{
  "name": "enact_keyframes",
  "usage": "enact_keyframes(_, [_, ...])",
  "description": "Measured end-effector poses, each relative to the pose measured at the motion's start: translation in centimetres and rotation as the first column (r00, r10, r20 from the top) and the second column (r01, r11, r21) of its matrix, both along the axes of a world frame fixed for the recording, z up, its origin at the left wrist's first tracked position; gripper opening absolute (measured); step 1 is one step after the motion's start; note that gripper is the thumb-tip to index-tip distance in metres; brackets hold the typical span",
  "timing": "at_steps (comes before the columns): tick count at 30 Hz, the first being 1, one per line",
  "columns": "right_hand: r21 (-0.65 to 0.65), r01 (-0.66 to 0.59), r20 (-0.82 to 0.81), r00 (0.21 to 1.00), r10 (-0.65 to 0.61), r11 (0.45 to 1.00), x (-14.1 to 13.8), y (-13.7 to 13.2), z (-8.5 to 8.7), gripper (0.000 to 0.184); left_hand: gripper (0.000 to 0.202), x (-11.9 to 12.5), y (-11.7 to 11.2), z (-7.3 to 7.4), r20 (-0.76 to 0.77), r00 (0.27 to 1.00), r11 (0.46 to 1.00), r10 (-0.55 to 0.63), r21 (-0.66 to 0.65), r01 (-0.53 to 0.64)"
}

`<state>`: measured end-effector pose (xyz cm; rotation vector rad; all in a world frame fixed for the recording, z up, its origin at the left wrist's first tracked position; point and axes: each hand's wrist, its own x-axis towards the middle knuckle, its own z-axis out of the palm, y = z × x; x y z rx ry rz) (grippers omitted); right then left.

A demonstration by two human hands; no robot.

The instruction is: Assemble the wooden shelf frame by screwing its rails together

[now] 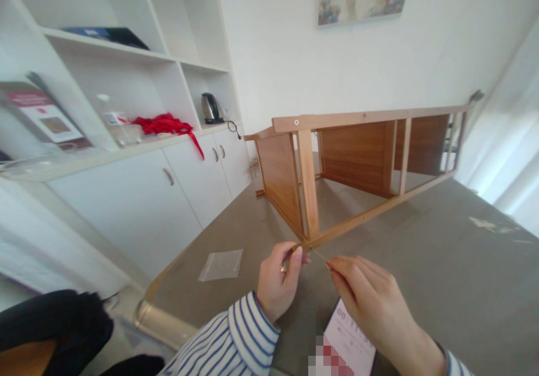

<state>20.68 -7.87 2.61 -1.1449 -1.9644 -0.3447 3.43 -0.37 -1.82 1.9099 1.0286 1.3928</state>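
A wooden shelf unit (353, 123) lies on its side on the grey table, with its slats and panels facing me. My left hand (281, 278) is closed around the near lower corner of the frame, thumb on top. My right hand (370, 292) pinches a thin metal hex key (319, 253), which reaches toward the joint at that corner. Its bent end is hidden in my fingers, and I cannot tell whether its tip sits in a screw. Below my right hand lies a phone (347, 336) with a timer on its screen.
On the grey table (425, 275) a clear zip bag (221, 265) lies left of my hands, with scraps (490, 225) at the far right. White cabinets stand left, carrying a kettle (211, 108), red cloth (164, 124) and a plastic bottle (120, 122). A black chair (63, 325) is at lower left.
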Motion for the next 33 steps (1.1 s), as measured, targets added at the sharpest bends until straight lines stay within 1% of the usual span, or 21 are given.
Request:
enact_keyframes(7, [0.004, -0.005, 0.007, 1.0, 0.005, 1.0, -0.2, 0.0, -0.1, 0.012, 0.02, -0.1, 0.0, 0.0, -0.002, 1.0, 1.0, -0.005, 0.016, 0.005])
enact_keyframes(10, [0.025, -0.01, 0.03, 1.0, 0.009, 1.0, -0.2, 0.1, -0.1, 0.013, 0.019, -0.1, -0.1, 0.0, -0.016, 1.0, 1.0, -0.009, 0.022, 0.01])
enact_keyframes(16, [0.114, -0.002, 0.177, 0.984, -0.019, 0.993, -0.4, -0.4, 0.4, 0.017, 0.021, -0.1, -0.1, 0.2, -0.019, 1.0, 1.0, -0.008, 0.018, 0.008])
enact_keyframes(21, [0.163, 0.045, 0.284, 0.955, -0.09, 0.986, -0.6, -1.0, 1.1, 0.025, 0.019, -0.1, -0.2, 0.4, -0.008, 1.0, 0.999, -0.013, 0.031, 0.014])
enact_keyframes(28, [0.181, 0.047, 0.321, 0.941, -0.104, 0.982, -0.8, -1.0, 1.0, 0.026, 0.02, -0.1, -0.2, 0.4, 0.005, 1.0, 1.0, -0.023, 0.012, 0.023])
enact_keyframes(33, [0.187, 0.058, 0.345, 0.931, -0.121, 0.981, -0.8, -1.1, 1.3, 0.026, 0.021, -0.1, -0.1, 0.1, 0.027, 0.999, 1.0, -0.019, -0.01, 0.019])
